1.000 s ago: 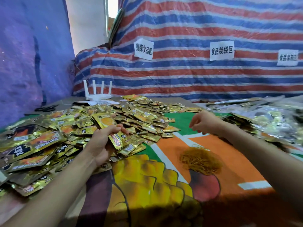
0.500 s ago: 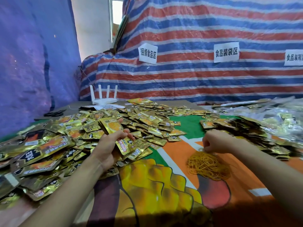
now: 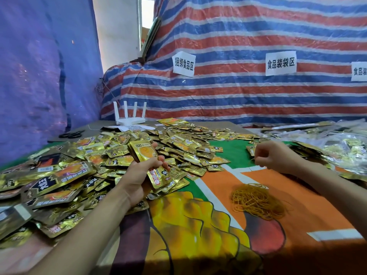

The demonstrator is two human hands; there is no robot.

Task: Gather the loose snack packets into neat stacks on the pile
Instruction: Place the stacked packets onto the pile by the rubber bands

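Bright, even light; foil packets (image 3: 178, 143) glint — edges bowed, soft.

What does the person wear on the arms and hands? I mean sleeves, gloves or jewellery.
Nothing is worn, as far as this view shows. The left hand and the right hand have no gloves and no rings that I can see. The left forearm and the right forearm are bare to the picture's edge: no sleeve, watch or bracelet shows.

Packet pile (image 3: 83, 171) is crowding the desk (image 3: 309, 221) left side; rubber bands (image 3: 256, 201) are sitting mid-right; bare strip between is lying passable.
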